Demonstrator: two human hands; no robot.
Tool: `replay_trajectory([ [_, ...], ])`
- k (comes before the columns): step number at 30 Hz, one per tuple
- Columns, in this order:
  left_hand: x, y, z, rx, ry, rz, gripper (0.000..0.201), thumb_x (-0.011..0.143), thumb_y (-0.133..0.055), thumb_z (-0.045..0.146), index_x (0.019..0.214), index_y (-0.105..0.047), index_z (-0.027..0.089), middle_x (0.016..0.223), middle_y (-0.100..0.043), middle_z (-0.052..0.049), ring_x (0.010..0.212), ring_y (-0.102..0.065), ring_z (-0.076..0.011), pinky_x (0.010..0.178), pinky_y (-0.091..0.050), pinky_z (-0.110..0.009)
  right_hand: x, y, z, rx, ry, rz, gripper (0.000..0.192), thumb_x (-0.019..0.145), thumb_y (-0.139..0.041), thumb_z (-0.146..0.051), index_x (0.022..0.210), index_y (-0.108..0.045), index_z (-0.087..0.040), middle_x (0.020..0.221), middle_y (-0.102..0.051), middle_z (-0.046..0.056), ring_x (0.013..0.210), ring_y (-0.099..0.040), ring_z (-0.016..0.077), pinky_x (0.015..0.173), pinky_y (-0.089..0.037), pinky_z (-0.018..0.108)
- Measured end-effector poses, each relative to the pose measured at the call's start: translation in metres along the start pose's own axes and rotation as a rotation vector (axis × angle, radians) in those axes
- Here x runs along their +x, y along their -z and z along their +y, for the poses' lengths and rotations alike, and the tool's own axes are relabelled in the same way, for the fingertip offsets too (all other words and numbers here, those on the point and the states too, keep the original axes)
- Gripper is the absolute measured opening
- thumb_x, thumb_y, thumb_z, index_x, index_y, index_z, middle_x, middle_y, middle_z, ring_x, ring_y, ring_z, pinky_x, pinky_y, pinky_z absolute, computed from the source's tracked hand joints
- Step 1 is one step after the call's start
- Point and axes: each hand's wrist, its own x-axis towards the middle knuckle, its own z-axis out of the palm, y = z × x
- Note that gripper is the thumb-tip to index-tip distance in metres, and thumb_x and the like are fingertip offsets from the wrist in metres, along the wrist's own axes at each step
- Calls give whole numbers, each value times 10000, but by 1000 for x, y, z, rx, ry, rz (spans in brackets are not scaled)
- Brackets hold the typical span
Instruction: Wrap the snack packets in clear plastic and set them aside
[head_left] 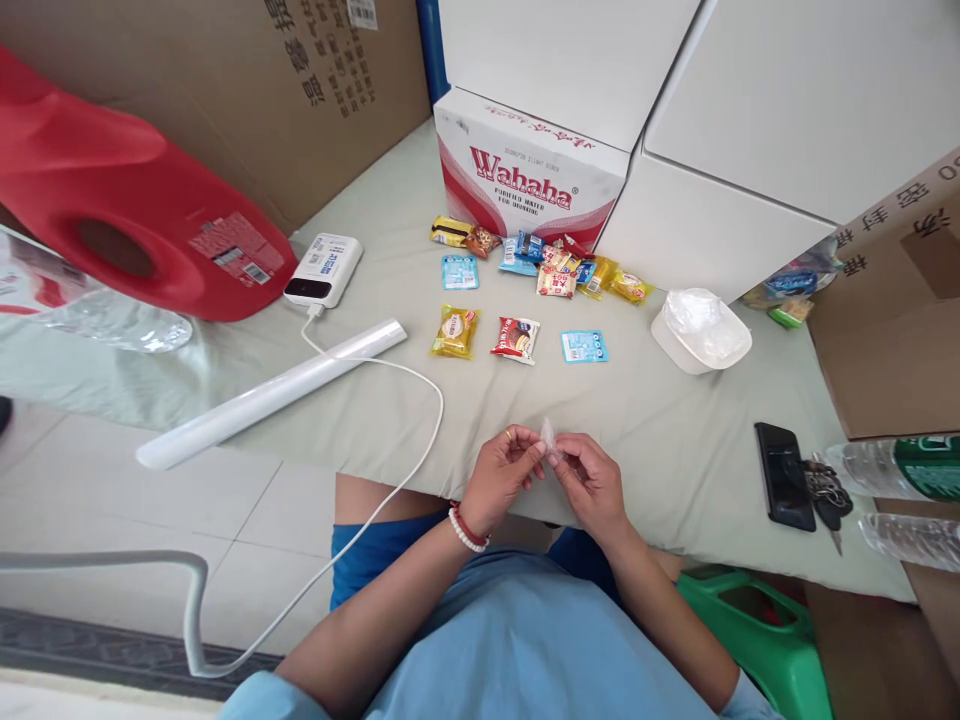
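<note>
While both hands met just above the near edge of the bench (675,440), a small scrap of clear plastic film (548,436) stood pinched between them. The left hand (501,472), a bead bracelet (468,530) at its wrist, had thumb and forefinger closed on the scrap's left side; the right hand (592,480) had its fingertips closed on the right side. The film rose roughly upright out of the two pinches, its long axis pointing up and away from the person, and neither hand was clearly nearer to it, since both touched it. Farther out on the bench lay a loose scatter of snack packets (555,275), with a yellow packet (455,331) and a red-and-white packet (516,338) lying nearest the hands, well apart from them. A white roll (271,394) lay off to the left, a white bowl lined with plastic (701,330) to the right, and a dark phone (784,475) with keys (825,495) near the right edge.
</note>
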Motion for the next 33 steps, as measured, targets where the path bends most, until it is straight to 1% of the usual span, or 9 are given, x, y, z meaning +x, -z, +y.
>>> replay_trajectory([
  [3, 0, 1, 0, 80, -65, -2, 322, 818, -758, 484, 862, -660, 180, 709, -656, 8, 616, -600, -125, 603, -481, -260, -1, 1, -1, 137, -117, -30, 162, 982, -648, -373, 1071, -710, -253, 1021, -708, 53, 920, -673, 184, 821, -556, 308],
  [6, -3, 2, -3, 164, -112, -7, 285, 841, -731, 464, 863, -667, 187, 704, -657, 9, 642, -605, -134, 660, -492, -277, 1, 2, 1, 227, -251, -1, 186, 975, -654, -418, 994, -708, -241, 871, -685, 16, 777, -631, 154, 734, -523, 273],
  [9, -6, 2, -7, 193, -82, -9, 338, 868, -696, 531, 864, -646, 196, 692, -655, 2, 632, -591, -146, 605, -471, -273, 2, 4, 2, 227, -231, 41, 173, 937, -708, -403, 902, -731, -235, 916, -663, 28, 850, -627, 161, 764, -510, 273],
  [12, -7, 0, -7, 192, -90, -30, 388, 865, -704, 575, 860, -651, 190, 730, -669, -12, 665, -597, -150, 620, -475, -273, 1, 5, -1, 226, -175, 22, 141, 915, -738, -382, 900, -761, -243, 1001, -652, 48, 954, -628, 178, 820, -511, 287],
  [15, -7, 1, -6, 133, -125, -45, 397, 851, -736, 571, 817, -652, 184, 714, -654, -4, 672, -581, -137, 661, -467, -271, -2, 5, -2, 290, -215, 58, 156, 922, -730, -391, 895, -739, -238, 950, -635, 32, 888, -599, 162, 806, -501, 282],
  [19, -4, 9, -4, 6, -112, 0, 395, 834, -770, 564, 812, -645, 190, 670, -620, 16, 641, -533, -121, 654, -434, -261, -4, 11, 2, 515, -396, 203, 252, 869, -769, -457, 888, -673, -225, 873, -594, 10, 734, -515, 132, 669, -480, 253],
  [24, -4, 18, 0, -142, -100, 8, 424, 809, -791, 589, 783, -621, 201, 676, -551, 31, 660, -472, -120, 674, -400, -258, -7, 25, 8, 716, -534, 259, 263, 834, -781, -416, 855, -609, -218, 871, -605, 28, 718, -535, 138, 595, -477, 243],
  [28, -6, 24, 4, -166, -116, -45, 402, 795, -824, 538, 754, -614, 198, 762, -527, 19, 730, -452, -128, 718, -392, -257, -8, 35, 13, 726, -534, 269, 257, 828, -744, -412, 812, -568, -224, 837, -641, 38, 745, -598, 175, 641, -532, 299],
  [33, -7, 32, 4, -186, -105, -166, 348, 836, -800, 494, 780, -638, 190, 1028, -604, -39, 883, -531, -157, 811, -425, -283, -7, 41, 15, 618, -562, 277, 281, 810, -780, -433, 816, -603, -215, 859, -677, 38, 736, -608, 173, 651, -516, 293],
])
